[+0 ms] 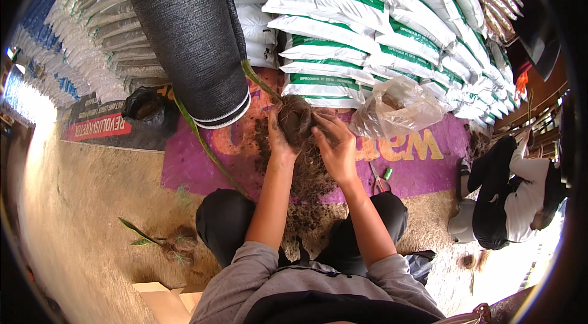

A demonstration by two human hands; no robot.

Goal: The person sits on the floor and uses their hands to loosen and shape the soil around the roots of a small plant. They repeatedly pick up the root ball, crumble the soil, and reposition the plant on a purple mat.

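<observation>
In front of me I hold a brown, soil-covered root ball (295,117) above a purple printed sheet. My left hand (281,136) is closed round its left side. At its right side, my right hand (334,140) has its fingers bent and pressed to the fibrous roots. A long green leaf (262,82) runs up and left from the root ball. Another long, narrow leaf (201,134) lies further left, curving down towards my knee; where it joins is hidden. Loose dark soil (309,174) is scattered below my hands.
Stacked white-and-green sacks (331,36) and a black rolled mesh (190,30) stand ahead. A clear plastic bag (401,109) and scissors (380,182) lie on the purple sheet (422,171). A small plant (177,243) lies at left. Another person (520,183) is at right.
</observation>
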